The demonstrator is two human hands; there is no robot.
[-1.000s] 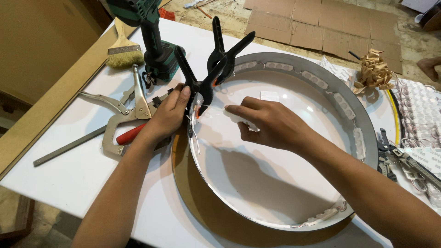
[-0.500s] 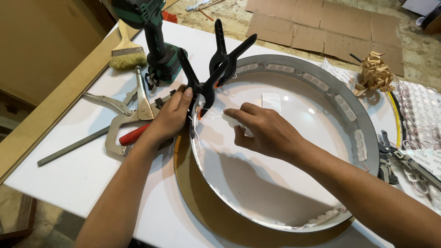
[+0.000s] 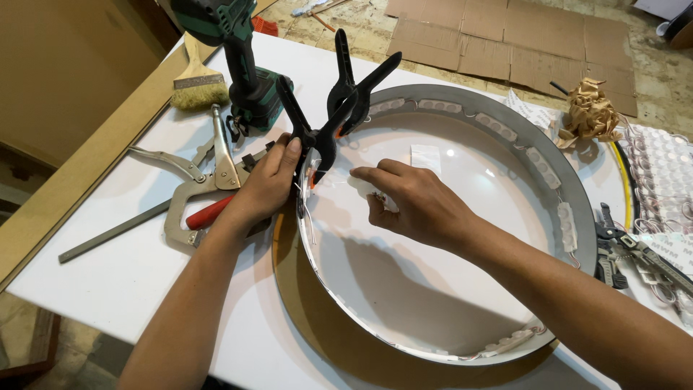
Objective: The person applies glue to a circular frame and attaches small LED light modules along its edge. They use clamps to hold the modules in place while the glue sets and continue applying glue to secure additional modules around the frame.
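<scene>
A large round shallow tray with a metal rim (image 3: pixel 577 209) and a white glossy floor lies on the white table (image 3: pixel 123 282). Small white light modules (image 3: pixel 498 124) line the inside of its wall. Two black spring clamps (image 3: pixel 339 108) grip the rim at the upper left. My left hand (image 3: pixel 267 184) wraps around the lower clamp's base at the rim from outside. My right hand (image 3: pixel 415 202) reaches inside the tray, fingers pointing left and pressing the strip against the wall beside that clamp.
A green cordless drill (image 3: pixel 234 61), a paintbrush (image 3: pixel 196 83), locking pliers (image 3: pixel 191 195), a red-handled tool (image 3: pixel 209 213) and a grey metal bar (image 3: pixel 108 235) lie left of the tray. Pliers and a sheet of light modules (image 3: pixel 657 180) lie right. Cardboard (image 3: pixel 520 36) covers the floor behind.
Both hands stay at the clamp on the rim. My right hand's fingers have shifted slightly along the inner wall. The tray and tools have not moved.
</scene>
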